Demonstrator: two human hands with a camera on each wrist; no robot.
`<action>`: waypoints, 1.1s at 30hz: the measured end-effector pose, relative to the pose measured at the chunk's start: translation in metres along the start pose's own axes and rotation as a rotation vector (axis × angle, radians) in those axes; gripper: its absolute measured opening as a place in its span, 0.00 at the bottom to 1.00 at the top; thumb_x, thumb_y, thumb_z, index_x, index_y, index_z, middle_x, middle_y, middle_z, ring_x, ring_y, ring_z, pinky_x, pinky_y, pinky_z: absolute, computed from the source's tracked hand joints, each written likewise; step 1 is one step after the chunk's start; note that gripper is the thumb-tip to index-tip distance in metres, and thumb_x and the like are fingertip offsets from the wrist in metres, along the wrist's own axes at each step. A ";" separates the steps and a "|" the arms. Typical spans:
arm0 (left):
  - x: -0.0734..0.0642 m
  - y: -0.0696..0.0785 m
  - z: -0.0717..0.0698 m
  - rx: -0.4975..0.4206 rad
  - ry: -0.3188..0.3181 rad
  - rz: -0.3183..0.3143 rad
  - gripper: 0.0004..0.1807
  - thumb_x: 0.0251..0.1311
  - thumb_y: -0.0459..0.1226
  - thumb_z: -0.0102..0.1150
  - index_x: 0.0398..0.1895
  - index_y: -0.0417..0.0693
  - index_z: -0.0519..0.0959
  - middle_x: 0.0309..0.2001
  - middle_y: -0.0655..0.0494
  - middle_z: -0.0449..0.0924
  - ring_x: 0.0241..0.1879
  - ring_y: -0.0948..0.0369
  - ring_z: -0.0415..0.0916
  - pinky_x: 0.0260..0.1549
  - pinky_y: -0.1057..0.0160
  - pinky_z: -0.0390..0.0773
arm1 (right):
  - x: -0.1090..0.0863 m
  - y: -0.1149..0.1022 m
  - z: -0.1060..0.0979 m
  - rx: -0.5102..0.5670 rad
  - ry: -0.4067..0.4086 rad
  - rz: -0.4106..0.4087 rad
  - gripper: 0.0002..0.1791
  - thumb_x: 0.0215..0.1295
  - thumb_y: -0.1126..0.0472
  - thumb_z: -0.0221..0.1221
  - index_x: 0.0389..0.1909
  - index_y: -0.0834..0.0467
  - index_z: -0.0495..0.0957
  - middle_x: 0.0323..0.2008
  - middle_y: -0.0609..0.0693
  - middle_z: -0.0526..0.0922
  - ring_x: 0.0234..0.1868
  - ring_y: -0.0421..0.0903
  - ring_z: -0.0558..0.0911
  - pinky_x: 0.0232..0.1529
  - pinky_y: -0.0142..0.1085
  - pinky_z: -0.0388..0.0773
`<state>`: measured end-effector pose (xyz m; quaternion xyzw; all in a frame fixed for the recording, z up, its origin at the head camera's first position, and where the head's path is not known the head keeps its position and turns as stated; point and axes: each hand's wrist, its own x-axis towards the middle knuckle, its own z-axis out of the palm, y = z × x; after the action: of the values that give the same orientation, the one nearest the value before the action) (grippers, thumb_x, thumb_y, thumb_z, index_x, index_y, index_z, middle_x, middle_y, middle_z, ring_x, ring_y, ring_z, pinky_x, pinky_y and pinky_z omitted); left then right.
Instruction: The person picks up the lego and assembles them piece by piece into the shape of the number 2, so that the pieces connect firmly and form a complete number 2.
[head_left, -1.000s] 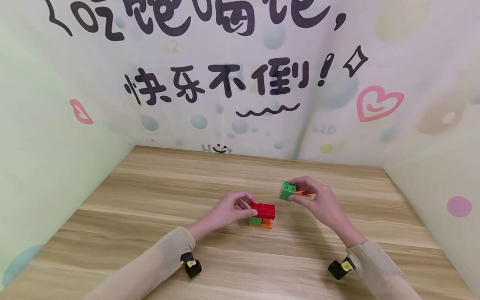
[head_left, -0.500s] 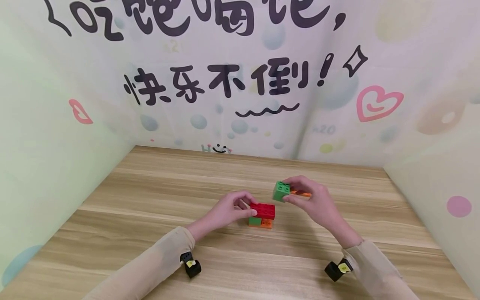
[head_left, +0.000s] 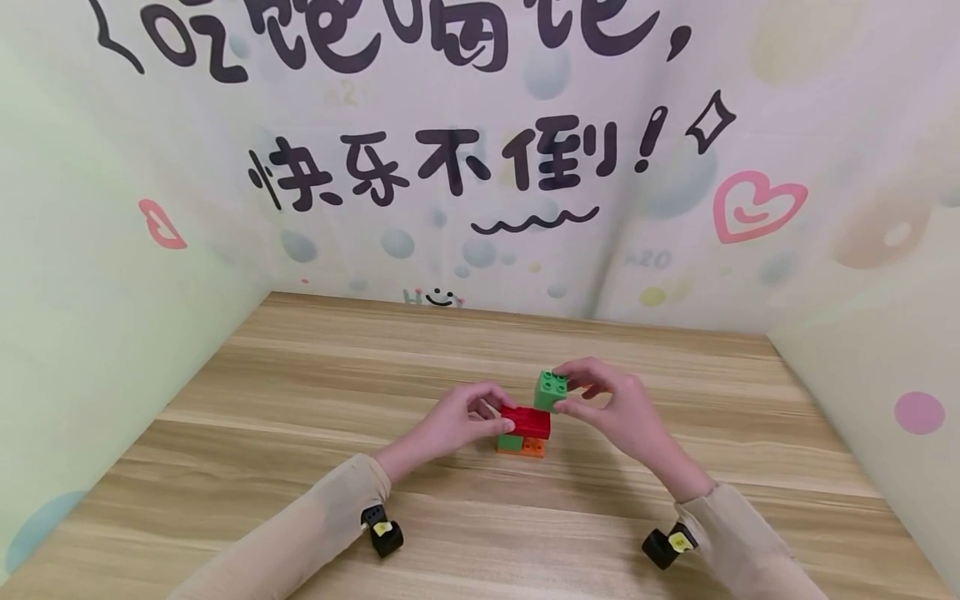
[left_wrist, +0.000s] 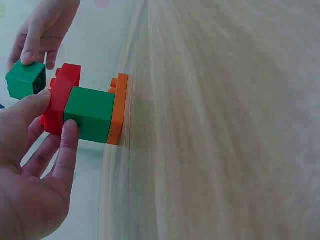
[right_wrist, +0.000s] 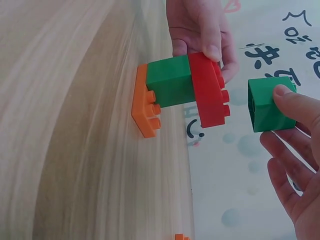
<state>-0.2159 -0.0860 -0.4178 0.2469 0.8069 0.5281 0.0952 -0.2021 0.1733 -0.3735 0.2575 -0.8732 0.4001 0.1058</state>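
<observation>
A small stack stands on the table: an orange base plate (head_left: 534, 448), a green toy building brick (left_wrist: 90, 112) on one end of it, and a red brick (head_left: 534, 422) on top, overhanging the plate's studs. My left hand (head_left: 461, 414) pinches the red brick at its left end, one fingertip touching the green brick below in the left wrist view. Just above the red brick's right part, my right hand (head_left: 618, 410) holds a second green brick (head_left: 551, 392) between thumb and fingers, studs up. In the right wrist view a gap separates this brick from the red one.
Another orange piece (right_wrist: 180, 237) lies on the wooden table (head_left: 337, 350) farther back, mostly hidden behind my right hand in the head view. A printed cloth wall (head_left: 375, 242) rises at the table's back edge. Black cameras (head_left: 385, 533) hang from both wrists.
My right hand has moved left with the green brick, from beside the stack to above the red brick, covering more of the rear orange piece. My left hand and the stack have stayed still.
</observation>
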 end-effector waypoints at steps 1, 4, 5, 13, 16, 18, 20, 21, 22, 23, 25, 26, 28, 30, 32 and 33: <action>0.000 0.000 0.000 -0.001 0.000 0.002 0.13 0.60 0.38 0.68 0.47 0.48 0.81 0.44 0.48 0.85 0.35 0.60 0.81 0.34 0.66 0.80 | 0.000 0.000 0.001 -0.002 -0.002 -0.002 0.23 0.54 0.56 0.73 0.52 0.46 0.80 0.45 0.44 0.88 0.42 0.43 0.86 0.41 0.31 0.82; 0.000 -0.001 0.000 -0.001 0.001 0.007 0.13 0.60 0.38 0.68 0.47 0.48 0.81 0.44 0.47 0.85 0.35 0.61 0.81 0.34 0.67 0.81 | 0.000 0.000 0.005 -0.001 -0.004 -0.012 0.23 0.54 0.57 0.73 0.51 0.47 0.80 0.45 0.44 0.88 0.43 0.46 0.86 0.40 0.32 0.82; 0.000 -0.001 0.000 -0.001 0.001 0.008 0.13 0.60 0.38 0.68 0.47 0.48 0.81 0.44 0.47 0.85 0.35 0.61 0.81 0.34 0.67 0.81 | -0.001 0.001 0.006 -0.001 -0.004 -0.017 0.23 0.54 0.57 0.73 0.51 0.47 0.80 0.45 0.44 0.88 0.43 0.46 0.86 0.40 0.32 0.82; 0.001 -0.004 0.000 -0.002 0.001 0.000 0.13 0.60 0.39 0.68 0.47 0.49 0.82 0.43 0.48 0.85 0.35 0.61 0.81 0.33 0.67 0.80 | -0.003 0.003 0.010 0.005 -0.022 -0.011 0.22 0.54 0.57 0.73 0.51 0.46 0.80 0.44 0.42 0.87 0.43 0.40 0.85 0.41 0.37 0.83; 0.001 -0.004 0.001 -0.004 0.004 0.003 0.13 0.60 0.39 0.68 0.48 0.49 0.81 0.43 0.48 0.85 0.35 0.61 0.81 0.33 0.67 0.80 | -0.004 0.003 0.011 0.015 -0.034 -0.008 0.22 0.55 0.55 0.72 0.51 0.45 0.80 0.44 0.41 0.87 0.43 0.40 0.85 0.41 0.37 0.82; 0.001 -0.004 0.000 -0.007 0.004 0.007 0.13 0.60 0.39 0.68 0.48 0.48 0.81 0.43 0.48 0.85 0.35 0.61 0.81 0.33 0.67 0.80 | -0.004 0.004 0.012 0.019 -0.040 -0.009 0.21 0.55 0.55 0.72 0.51 0.45 0.80 0.45 0.41 0.87 0.43 0.40 0.85 0.41 0.36 0.82; 0.000 -0.004 0.001 -0.013 0.003 0.011 0.13 0.60 0.38 0.68 0.48 0.47 0.81 0.44 0.47 0.85 0.35 0.61 0.81 0.33 0.67 0.80 | -0.004 0.004 0.012 0.020 -0.042 -0.013 0.21 0.54 0.55 0.72 0.50 0.45 0.80 0.45 0.41 0.87 0.43 0.40 0.85 0.41 0.35 0.82; 0.000 -0.003 0.001 -0.015 0.003 0.011 0.13 0.60 0.38 0.68 0.48 0.47 0.81 0.44 0.47 0.85 0.35 0.61 0.81 0.33 0.67 0.80 | -0.004 0.004 0.012 0.020 -0.044 -0.012 0.21 0.55 0.55 0.72 0.50 0.45 0.81 0.45 0.41 0.87 0.43 0.40 0.85 0.41 0.35 0.82; 0.000 -0.003 0.001 -0.017 0.003 0.010 0.13 0.60 0.38 0.68 0.48 0.47 0.81 0.44 0.47 0.85 0.35 0.61 0.81 0.33 0.67 0.80 | -0.005 0.004 0.013 0.021 -0.048 -0.009 0.21 0.55 0.55 0.72 0.50 0.45 0.80 0.45 0.41 0.87 0.43 0.40 0.85 0.41 0.35 0.82; 0.000 -0.003 0.001 -0.017 0.003 0.009 0.14 0.60 0.38 0.68 0.48 0.47 0.81 0.44 0.47 0.85 0.36 0.61 0.81 0.33 0.67 0.81 | -0.005 0.004 0.013 0.020 -0.051 -0.008 0.21 0.55 0.55 0.72 0.50 0.45 0.80 0.44 0.41 0.87 0.43 0.40 0.85 0.41 0.36 0.83; 0.000 -0.003 0.000 -0.017 0.004 0.008 0.14 0.60 0.38 0.68 0.48 0.47 0.81 0.45 0.47 0.85 0.36 0.61 0.81 0.33 0.67 0.81 | -0.005 0.004 0.013 0.022 -0.059 -0.002 0.21 0.55 0.55 0.72 0.51 0.46 0.80 0.45 0.41 0.87 0.43 0.40 0.85 0.41 0.36 0.83; 0.000 -0.003 0.000 -0.017 0.003 0.007 0.14 0.60 0.38 0.67 0.48 0.47 0.81 0.45 0.47 0.85 0.36 0.61 0.81 0.33 0.67 0.81 | -0.006 0.004 0.014 0.023 -0.063 0.001 0.21 0.55 0.55 0.72 0.51 0.46 0.80 0.45 0.42 0.87 0.43 0.40 0.85 0.42 0.36 0.83; 0.000 -0.003 0.000 -0.013 0.002 0.003 0.14 0.60 0.38 0.67 0.48 0.48 0.81 0.45 0.47 0.85 0.36 0.61 0.81 0.34 0.67 0.81 | -0.006 0.005 0.014 0.028 -0.073 0.005 0.21 0.56 0.55 0.72 0.51 0.46 0.80 0.45 0.42 0.86 0.43 0.40 0.85 0.42 0.36 0.83; 0.000 -0.003 0.000 -0.011 0.000 0.000 0.13 0.61 0.38 0.67 0.48 0.48 0.81 0.45 0.48 0.85 0.37 0.60 0.81 0.35 0.67 0.81 | -0.006 0.005 0.014 0.029 -0.079 0.004 0.21 0.56 0.55 0.72 0.52 0.46 0.80 0.46 0.42 0.86 0.43 0.40 0.85 0.42 0.36 0.83; -0.001 -0.002 0.000 -0.014 -0.003 -0.003 0.13 0.61 0.38 0.67 0.48 0.48 0.81 0.46 0.48 0.85 0.37 0.60 0.82 0.35 0.67 0.81 | -0.007 0.005 0.015 0.032 -0.082 -0.001 0.21 0.57 0.54 0.71 0.52 0.46 0.79 0.46 0.42 0.86 0.43 0.41 0.85 0.42 0.36 0.83; -0.001 -0.001 0.000 -0.016 -0.005 -0.003 0.13 0.61 0.38 0.67 0.48 0.48 0.81 0.46 0.48 0.85 0.37 0.60 0.82 0.35 0.67 0.81 | -0.007 0.005 0.015 0.034 -0.084 -0.006 0.21 0.57 0.54 0.71 0.52 0.46 0.79 0.46 0.42 0.86 0.43 0.41 0.85 0.42 0.36 0.83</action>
<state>-0.2157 -0.0870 -0.4187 0.2462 0.8027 0.5338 0.0999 -0.1991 0.1677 -0.3892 0.2782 -0.8692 0.4034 0.0659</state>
